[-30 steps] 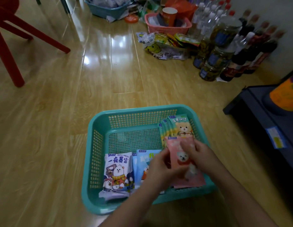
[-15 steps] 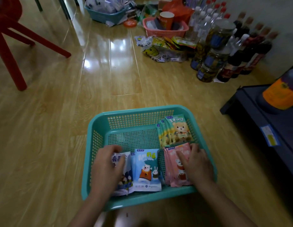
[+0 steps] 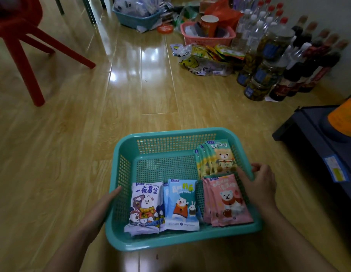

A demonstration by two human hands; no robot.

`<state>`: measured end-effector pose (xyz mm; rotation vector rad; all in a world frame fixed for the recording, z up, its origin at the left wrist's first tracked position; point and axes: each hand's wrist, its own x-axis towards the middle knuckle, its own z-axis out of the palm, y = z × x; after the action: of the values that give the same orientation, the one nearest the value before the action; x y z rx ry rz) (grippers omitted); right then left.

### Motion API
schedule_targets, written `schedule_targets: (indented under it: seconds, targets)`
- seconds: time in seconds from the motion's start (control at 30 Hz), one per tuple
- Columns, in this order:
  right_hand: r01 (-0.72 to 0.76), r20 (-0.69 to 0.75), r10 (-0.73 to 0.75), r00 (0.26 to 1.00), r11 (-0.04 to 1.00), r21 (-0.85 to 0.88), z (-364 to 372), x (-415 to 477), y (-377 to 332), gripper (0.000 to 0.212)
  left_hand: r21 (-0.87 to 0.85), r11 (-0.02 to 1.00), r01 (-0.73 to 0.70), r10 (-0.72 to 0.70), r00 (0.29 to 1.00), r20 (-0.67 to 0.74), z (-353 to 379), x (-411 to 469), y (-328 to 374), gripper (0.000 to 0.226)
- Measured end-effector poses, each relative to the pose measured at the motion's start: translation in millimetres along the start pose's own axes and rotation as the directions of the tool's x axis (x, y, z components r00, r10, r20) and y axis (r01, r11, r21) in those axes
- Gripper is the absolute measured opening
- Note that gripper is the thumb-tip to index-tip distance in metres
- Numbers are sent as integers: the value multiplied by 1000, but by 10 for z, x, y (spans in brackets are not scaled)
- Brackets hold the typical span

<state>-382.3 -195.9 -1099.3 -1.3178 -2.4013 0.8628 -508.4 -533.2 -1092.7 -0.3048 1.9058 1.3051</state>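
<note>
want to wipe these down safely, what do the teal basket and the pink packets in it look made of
Teal basket: looks like moulded plastic, smooth with a soft sheen, walls pierced by a regular grid. Pink packets: probably thin printed plastic film, slightly glossy, flat and flexible-looking.

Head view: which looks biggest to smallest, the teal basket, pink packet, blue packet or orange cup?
1. teal basket
2. pink packet and blue packet, about alike
3. orange cup, though it stands much farther away

Glossy wooden floor (image 3: 76, 158) bears a red chair (image 3: 23, 63) and dark cabinet (image 3: 315, 146).
</note>
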Motion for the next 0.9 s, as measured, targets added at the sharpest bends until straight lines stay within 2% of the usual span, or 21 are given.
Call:
schedule_targets:
  seconds: [0.07, 0.1, 0.17, 0.2, 0.23, 0.33, 0.53, 0.73, 0.77, 0.87, 0.9]
  targets:
    - [-87, 98, 83, 992, 996, 32, -36, 107, 40, 53, -107, 994, -11, 13, 1000, 17, 6, 9, -1, 33]
    - [-188, 233, 157, 960, 975, 115, -62, 143, 56, 52, -161, 987, -13, 14, 1000, 5, 6, 26, -7, 32]
    - [-456, 575, 217, 789, 834, 311, -128, 189, 69, 39, -260, 965, -29, 25, 999, -22, 25, 82, -31, 28]
    - [-544, 673, 200, 712, 763, 349, -160, 211, 73, 34, -306, 951, -32, 28, 999, -18, 40, 104, -45, 25]
    - [-582, 720, 177, 670, 728, 362, -184, 233, 91, 31, -347, 937, -32, 26, 999, -23, 49, 113, -45, 22]
    - [-594, 746, 122, 655, 693, 408, -169, 254, 129, 27, -412, 911, -21, 9, 1000, -30, 15, 162, -55, 17]
    - [-573, 730, 31, 682, 643, 508, -305, 295, -104, 25, -414, 907, -73, 57, 997, -49, -218, 83, 352, 16]
    - [-531, 702, 0, 713, 653, 539, -1299, 305, -933, 32, -429, 903, 1, 5, 1000, 13, -565, -712, 1309, 23]
    - [-529, 695, -2, 719, 648, 548, -1550, 275, -1105, 38, -411, 911, 11, -8, 1000, 9, -608, -929, 1520, 22]
    - [-534, 695, 16, 719, 653, 537, -2356, 149, -1667, 88, -352, 936, 1, -1, 1000, 1, -764, -1673, 2173, 24]
    - [-542, 686, 41, 726, 649, 534, -2653, 84, -1863, 94, -337, 941, 8, -5, 1000, 11, -799, -1952, 2405, 23]
